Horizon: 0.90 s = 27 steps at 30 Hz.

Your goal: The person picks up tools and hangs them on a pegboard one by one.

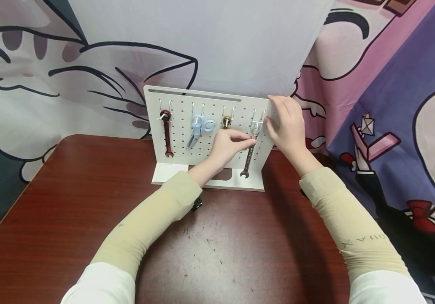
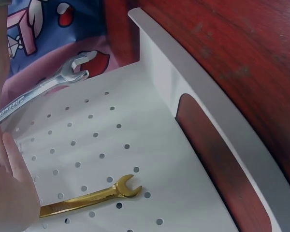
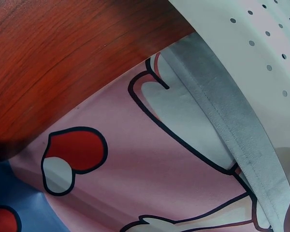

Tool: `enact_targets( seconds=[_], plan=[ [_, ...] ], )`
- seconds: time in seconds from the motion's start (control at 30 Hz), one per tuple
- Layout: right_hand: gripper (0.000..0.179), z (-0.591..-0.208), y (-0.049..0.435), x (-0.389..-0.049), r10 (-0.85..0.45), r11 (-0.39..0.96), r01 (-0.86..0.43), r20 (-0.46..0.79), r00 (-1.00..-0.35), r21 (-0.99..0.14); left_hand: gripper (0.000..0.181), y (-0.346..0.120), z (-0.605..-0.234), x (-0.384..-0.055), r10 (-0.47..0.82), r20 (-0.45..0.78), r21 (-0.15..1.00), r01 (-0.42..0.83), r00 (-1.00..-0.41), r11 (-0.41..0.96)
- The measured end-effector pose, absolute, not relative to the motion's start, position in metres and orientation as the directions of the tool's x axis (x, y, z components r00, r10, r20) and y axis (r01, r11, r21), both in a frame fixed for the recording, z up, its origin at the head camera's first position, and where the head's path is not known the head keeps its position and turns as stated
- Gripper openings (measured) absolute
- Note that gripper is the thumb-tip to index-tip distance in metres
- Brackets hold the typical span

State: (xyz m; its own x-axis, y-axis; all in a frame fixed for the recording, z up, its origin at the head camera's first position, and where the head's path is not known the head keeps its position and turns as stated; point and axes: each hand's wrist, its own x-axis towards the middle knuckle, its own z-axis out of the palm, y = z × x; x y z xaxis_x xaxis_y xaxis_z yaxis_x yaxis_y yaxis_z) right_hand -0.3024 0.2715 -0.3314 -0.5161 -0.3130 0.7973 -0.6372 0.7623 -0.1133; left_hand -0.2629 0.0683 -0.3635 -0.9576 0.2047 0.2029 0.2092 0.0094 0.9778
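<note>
A silver combination wrench (image 1: 249, 158) hangs down in front of the right side of a white pegboard (image 1: 181, 154), its ring end by a hook. My left hand (image 1: 228, 147) pinches that wrench just below the ring. In the left wrist view the wrench's open end (image 2: 75, 70) stands off the board. My right hand (image 1: 288, 122) grips the pegboard's upper right edge, thumb at the front. Behind my left hand hangs a gold wrench (image 2: 96, 197), partly hidden in the head view. Blue scissors (image 1: 198, 126) and a dark red wrench (image 1: 166, 135) hang farther left.
The pegboard stands on its flat base (image 1: 169, 173) on a dark red wooden table (image 1: 88, 211). Cartoon-printed cloth (image 1: 392, 105) hangs behind and to the right, with a plain white panel (image 1: 202, 42) at the back.
</note>
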Motion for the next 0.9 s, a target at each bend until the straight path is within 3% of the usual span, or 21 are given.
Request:
enact_targets(
  seconds=[0.9],
  plan=[
    [0.051, -0.332, 0.272, -0.304, -0.318, 0.764, -0.638, 0.801, -0.507, -0.100, 0.018, 0.085, -0.376, -0.285, 0.128, 0.236, 0.961, 0.250, -0.963, 0.115]
  ],
)
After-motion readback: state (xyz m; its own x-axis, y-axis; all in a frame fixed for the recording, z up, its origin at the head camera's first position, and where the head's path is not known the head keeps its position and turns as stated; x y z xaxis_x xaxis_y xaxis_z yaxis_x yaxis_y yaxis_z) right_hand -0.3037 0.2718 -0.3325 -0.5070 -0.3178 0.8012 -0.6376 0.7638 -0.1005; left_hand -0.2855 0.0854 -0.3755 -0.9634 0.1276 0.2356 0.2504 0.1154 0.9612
